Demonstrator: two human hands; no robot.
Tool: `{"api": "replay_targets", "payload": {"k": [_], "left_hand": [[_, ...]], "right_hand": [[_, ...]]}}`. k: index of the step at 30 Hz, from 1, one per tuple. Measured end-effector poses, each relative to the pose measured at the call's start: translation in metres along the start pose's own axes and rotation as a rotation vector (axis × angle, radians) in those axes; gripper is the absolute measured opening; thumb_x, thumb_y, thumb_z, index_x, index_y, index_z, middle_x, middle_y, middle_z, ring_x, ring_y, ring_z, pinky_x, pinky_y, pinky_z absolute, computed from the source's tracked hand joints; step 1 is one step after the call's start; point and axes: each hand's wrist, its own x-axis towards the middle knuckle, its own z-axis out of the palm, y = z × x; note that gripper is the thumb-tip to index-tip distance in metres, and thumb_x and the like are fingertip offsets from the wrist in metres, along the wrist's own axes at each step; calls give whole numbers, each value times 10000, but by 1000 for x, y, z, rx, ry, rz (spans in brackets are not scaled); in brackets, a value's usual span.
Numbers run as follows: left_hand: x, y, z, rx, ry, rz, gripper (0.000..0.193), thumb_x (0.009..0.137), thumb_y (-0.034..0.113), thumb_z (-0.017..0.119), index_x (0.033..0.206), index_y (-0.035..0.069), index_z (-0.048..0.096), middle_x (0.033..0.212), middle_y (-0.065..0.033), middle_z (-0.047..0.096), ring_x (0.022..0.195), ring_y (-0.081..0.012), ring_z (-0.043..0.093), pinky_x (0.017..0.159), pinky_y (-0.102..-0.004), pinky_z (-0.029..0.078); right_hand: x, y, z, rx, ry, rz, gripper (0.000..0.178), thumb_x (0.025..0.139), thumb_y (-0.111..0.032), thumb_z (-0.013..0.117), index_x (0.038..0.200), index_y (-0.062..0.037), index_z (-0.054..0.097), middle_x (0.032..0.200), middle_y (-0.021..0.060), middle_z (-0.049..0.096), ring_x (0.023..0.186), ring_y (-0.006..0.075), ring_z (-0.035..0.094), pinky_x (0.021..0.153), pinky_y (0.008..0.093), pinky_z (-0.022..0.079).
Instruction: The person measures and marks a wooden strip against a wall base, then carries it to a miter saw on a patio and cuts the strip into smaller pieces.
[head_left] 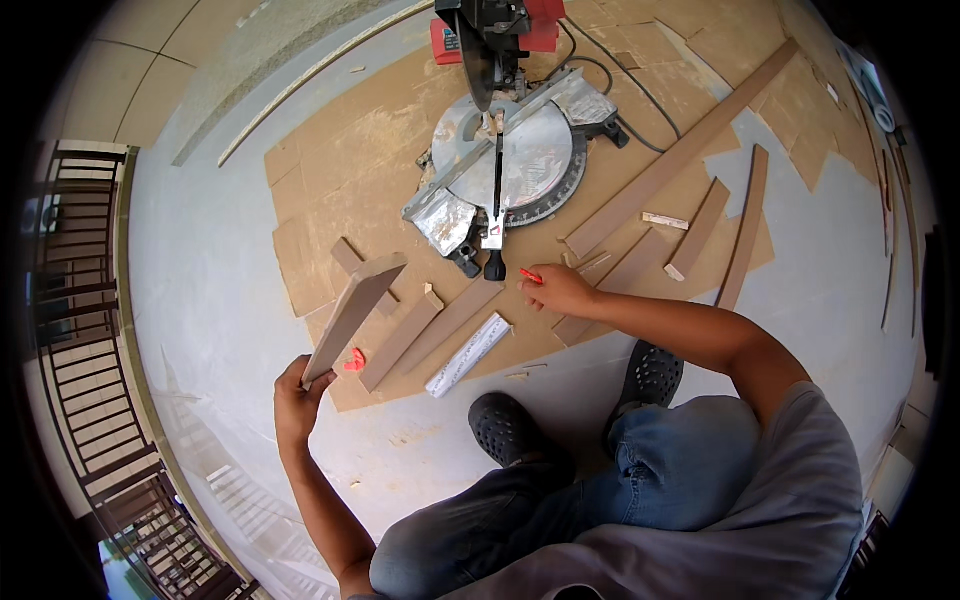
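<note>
Brown-faced and pale along its cut edge, the board (352,318) rises from the fingers of the left hand (303,398), which are closed around its near end with the thumb pressed on the side; its far end points away from them, slanting toward the saw. It looks stiff and fairly light, like wood or a wood composite, so it should neither bend nor break easily; the smooth face could slide a little, and the raw edge may be rough. Held at one end, it probably pulls on the wrist, and a grip nearer the middle would balance better. The fingers of the right hand (562,290) are pinched narrow on a small red object (531,277), its exact kind hard to tell. Just beyond those fingertips stands the black handle (495,266) of the miter saw (528,178). Just right of the left fingers lies a red item (355,360), and past it a brown strip (402,342); a short brown piece (349,258) sits partly hidden behind the raised board. Between the two hands, the strip and a white wrapped bar (468,355) clutter the cardboard (335,180), crowding the low path across.
</note>
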Motion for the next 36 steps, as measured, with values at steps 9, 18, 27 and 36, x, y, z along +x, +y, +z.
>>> {"api": "replay_targets", "payload": {"k": [9,18,27,36], "left_hand": [[152,49,130,287,27,500,241,950,209,746,1070,49,613,897,-170,703,886,-398,697,753,-485,538],[211,34,154,221,6,352,469,870,255,858,1130,21,546,886,-249,703,870,-445,697,744,-486,539],[226,59,168,467,69,401,352,1025,381,627,1220,94,567,1061,-153,716,966,-388,721,789,-488,570],[233,52,181,521,154,432,253,1033,339,612,1116,102,584,998,-124,691,904,-354,722,725,-471,572]], "right_hand": [[69,-7,52,408,99,49,362,947,-343,740,992,-5,619,841,96,675,801,199,683,752,376,544],[72,-12,59,279,270,139,699,798,-346,891,1268,40,548,1069,150,707,988,256,696,902,409,542],[81,-2,65,520,196,-43,592,826,-200,835,1286,31,543,981,136,704,836,220,696,734,381,559],[43,16,-19,481,-59,55,398,824,-48,734,1169,28,551,754,71,633,608,145,614,544,308,498]]}}
